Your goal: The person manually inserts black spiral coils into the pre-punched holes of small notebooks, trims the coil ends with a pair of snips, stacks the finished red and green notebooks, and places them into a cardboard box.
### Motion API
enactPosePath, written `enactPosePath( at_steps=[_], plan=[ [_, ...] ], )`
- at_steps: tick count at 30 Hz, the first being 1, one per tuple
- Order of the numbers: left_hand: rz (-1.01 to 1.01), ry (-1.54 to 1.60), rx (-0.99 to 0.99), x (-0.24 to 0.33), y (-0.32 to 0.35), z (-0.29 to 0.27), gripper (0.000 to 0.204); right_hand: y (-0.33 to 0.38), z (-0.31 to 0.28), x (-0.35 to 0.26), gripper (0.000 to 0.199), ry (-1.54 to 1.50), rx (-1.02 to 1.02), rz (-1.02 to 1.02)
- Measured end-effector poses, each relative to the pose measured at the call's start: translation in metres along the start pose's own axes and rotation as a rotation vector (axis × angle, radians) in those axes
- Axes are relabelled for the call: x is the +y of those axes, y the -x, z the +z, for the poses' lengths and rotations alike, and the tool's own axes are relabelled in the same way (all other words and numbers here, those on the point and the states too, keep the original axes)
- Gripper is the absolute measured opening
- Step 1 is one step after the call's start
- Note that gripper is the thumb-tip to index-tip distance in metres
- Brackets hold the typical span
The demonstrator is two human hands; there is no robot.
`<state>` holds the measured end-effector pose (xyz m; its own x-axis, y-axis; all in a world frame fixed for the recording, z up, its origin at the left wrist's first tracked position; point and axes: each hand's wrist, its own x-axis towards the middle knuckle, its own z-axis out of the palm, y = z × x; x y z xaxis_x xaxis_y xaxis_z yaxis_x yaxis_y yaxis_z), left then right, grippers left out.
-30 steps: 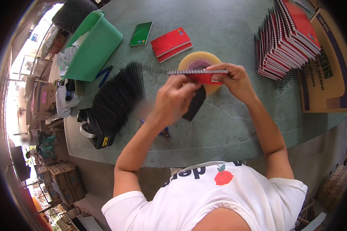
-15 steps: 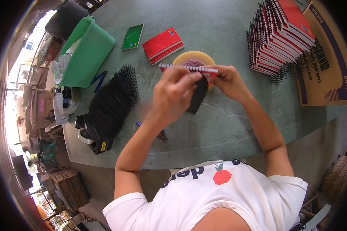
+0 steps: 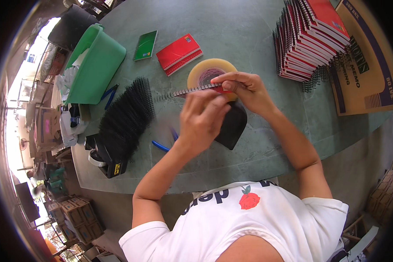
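Seems to be winding spiral coil [image 3: 165,96] through edge of red notebook [image 3: 200,88], pinched in right hand [image 3: 244,89] over yellow tape roll [image 3: 212,64], with left hand [image 3: 203,118] alongside, closure impossible to tell; probably calls next for steady turning until fully seated.

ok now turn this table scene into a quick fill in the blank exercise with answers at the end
1. The right hand pinches one end of a small notebook whose cover is ____.
2. The bunched black coils lie to the ____ of the left hand.
3. The plastic tub is coloured ____.
4. The cardboard box stands to the ____ of the stacked notebooks.

Missing words: red; left; green; right
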<state>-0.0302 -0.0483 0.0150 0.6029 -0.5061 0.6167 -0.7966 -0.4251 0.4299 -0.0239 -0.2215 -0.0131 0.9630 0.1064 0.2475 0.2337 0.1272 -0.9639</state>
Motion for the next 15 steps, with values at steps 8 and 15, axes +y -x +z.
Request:
enactPosePath(
  at_steps=[8, 15],
  plan=[
    [-0.073, -0.278, -0.207, -0.018, -0.033, -0.025, 0.025, 0.006, 0.003, -0.001, 0.021, -0.187, 0.088, 0.030],
    [0.002, -0.026, -0.274, -0.021, -0.045, -0.013, 0.023, 0.016, -0.010, 0.013, 0.021, 0.038, 0.144, 0.126]
  ],
)
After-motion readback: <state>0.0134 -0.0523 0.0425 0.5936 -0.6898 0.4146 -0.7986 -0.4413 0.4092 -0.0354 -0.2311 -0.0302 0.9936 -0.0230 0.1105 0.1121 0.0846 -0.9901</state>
